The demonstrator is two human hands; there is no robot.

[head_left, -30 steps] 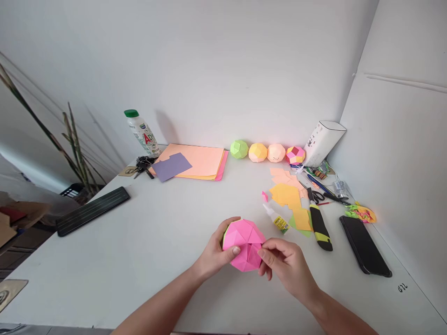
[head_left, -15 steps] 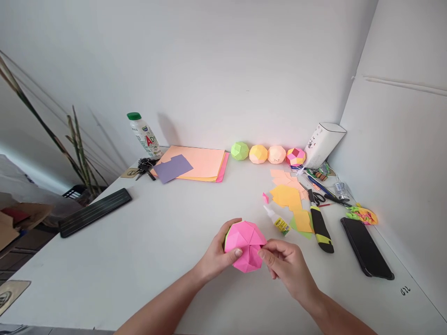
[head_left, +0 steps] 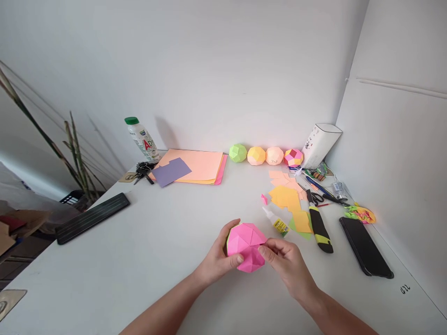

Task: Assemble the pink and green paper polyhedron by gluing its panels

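A pink faceted paper ball [head_left: 246, 243] with a green patch on its left side sits between my hands, just above the white table [head_left: 157, 260]. My left hand [head_left: 218, 260] cups it from the left, thumb pressed on the front. My right hand [head_left: 288, 267] pinches the ball's right edge with thumb and fingers closed. A small glue bottle [head_left: 275, 222] lies just behind my right hand.
Four paper balls [head_left: 265, 156] line the back wall beside a white box [head_left: 319, 144]. Orange paper squares [head_left: 289, 200], scissors [head_left: 314, 196], a yellow-black cutter [head_left: 319, 228] and a phone [head_left: 365, 246] lie at right. Paper sheets [head_left: 195, 165], a bottle [head_left: 141, 138], keys and a black bar [head_left: 92, 217] lie at left.
The ball has turned a little in my hands, and my right fingers have closed in on its right edge. The view has shifted slightly.
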